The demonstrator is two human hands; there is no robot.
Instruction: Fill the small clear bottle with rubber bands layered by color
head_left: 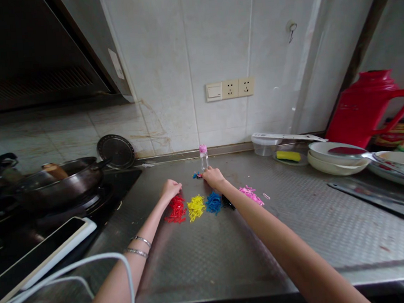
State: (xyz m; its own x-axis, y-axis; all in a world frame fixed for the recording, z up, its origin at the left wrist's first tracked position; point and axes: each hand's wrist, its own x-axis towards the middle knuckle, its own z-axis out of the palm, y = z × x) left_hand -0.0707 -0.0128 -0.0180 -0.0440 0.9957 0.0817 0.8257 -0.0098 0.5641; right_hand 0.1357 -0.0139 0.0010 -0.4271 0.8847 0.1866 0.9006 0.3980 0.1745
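Sorted by colour, small pieces shaped like paper clips lie in a row of piles: red (pixel 176 210), yellow (pixel 196 207), blue (pixel 213 203), black (pixel 227 202) and pink (pixel 250 195). My left hand (pixel 172 188) is closed just over the far edge of the red pile; anything in its fingertips is too small to make out. Farther back, my right hand (pixel 213 177) has its fingers curled down at a little mixed heap (pixel 197 175). What they pinch is hidden. Right behind that hand stands a clear bottle (pixel 204 160) with a pink cap. My right forearm partly covers the black pile.
On the left are a pan (pixel 61 185) on the stove, a white device (pixel 38 260) and white cables (pixel 101 257). At the right stand a plastic tub (pixel 265 145), bowls (pixel 333 163), a knife (pixel 376 200) and a red thermos (pixel 357 109). One loose pink piece (pixel 266 196) lies apart.
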